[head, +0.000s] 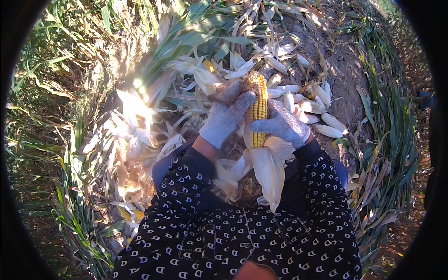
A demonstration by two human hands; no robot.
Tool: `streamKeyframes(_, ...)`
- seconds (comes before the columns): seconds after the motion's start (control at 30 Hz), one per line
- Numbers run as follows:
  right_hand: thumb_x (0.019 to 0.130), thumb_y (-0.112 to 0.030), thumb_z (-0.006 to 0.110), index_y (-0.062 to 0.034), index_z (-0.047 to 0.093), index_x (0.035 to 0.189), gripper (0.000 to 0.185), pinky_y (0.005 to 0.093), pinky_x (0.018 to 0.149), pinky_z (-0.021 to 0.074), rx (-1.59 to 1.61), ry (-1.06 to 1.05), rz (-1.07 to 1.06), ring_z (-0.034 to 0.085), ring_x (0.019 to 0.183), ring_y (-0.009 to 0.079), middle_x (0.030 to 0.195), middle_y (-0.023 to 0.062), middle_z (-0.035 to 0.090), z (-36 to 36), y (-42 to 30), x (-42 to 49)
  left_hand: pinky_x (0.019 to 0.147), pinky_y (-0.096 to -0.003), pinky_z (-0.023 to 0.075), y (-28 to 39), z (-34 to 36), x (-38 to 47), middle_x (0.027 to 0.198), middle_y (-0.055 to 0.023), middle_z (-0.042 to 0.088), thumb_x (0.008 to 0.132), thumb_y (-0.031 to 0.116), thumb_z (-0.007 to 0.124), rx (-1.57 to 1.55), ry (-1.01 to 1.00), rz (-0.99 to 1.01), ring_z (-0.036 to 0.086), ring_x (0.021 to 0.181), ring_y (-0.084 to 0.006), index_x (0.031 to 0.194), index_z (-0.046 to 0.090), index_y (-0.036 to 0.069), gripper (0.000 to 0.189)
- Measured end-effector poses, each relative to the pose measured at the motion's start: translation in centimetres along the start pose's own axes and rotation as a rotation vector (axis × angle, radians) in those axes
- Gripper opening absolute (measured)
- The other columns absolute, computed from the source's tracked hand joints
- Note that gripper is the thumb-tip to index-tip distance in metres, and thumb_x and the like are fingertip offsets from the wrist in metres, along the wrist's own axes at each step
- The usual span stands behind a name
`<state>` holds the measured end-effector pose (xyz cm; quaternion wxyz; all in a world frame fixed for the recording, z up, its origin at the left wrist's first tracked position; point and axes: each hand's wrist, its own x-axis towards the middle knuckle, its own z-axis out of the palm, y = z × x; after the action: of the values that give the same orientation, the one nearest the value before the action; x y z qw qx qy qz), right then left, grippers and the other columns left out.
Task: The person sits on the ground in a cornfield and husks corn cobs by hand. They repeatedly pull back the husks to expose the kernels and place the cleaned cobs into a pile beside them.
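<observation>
An ear of yellow corn (259,108) stands upright between my hands, its kernels bare and its pale husk (269,171) peeled down below the base. My right hand (281,122), in a grey knit glove, wraps the ear from the right, with a finger across its lower front. At the upper left of the ear is my gloved left hand (225,113). Its thumb lies near the cob and its fingers are around brown corn silk (250,79) by the tip. How firmly the left fingers grip is partly hidden.
Several ears still in pale husks (325,130) lie on bare soil at the right. Opened husks (131,122) are heaped at the left, with yellow ears (131,213) showing below them. Cut green corn stalks (196,35) lie ahead, and more (381,115) line the right side.
</observation>
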<state>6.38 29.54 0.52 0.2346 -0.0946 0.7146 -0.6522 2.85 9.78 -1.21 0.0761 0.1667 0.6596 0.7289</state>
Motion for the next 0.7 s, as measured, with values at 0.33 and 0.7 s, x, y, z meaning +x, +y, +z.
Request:
streamKeyframes(0.33, 0.089, -0.026, 0.08, -0.0013, 0.047, 0.143, 0.068, 0.0317, 0.1, 0.0512, 0.118, -0.044, -0.011, 0.062, 0.115, 0.0184, 0.129, 0.011, 0.063, 0.2, 2.5, 0.9, 0.095, -0.0308, 0.0525, -5.3, 1.0, 1.0, 0.126, -0.0064, 0.064, 0.104, 0.023, 0.061, -0.365, 0.257, -0.117, 0.062, 0.11, -0.0163, 0.134, 0.059, 0.006, 0.035)
streamKeyframes(0.7, 0.099, -0.024, 0.068, -0.0049, 0.057, 0.126, 0.035, 0.0359, 0.097, 0.0534, 0.858, 0.361, -0.151, 0.064, 0.107, 0.019, 0.117, 0.0067, 0.064, 2.6, 4.0, 1.6, 0.087, -0.036, 0.0569, -0.9, 0.5, 0.7, 0.123, -0.0055, 0.064, 0.104, 0.028, 0.06, -0.715, 0.619, -0.08, 0.064, 0.106, -0.0205, 0.134, 0.057, 0.009, 0.035)
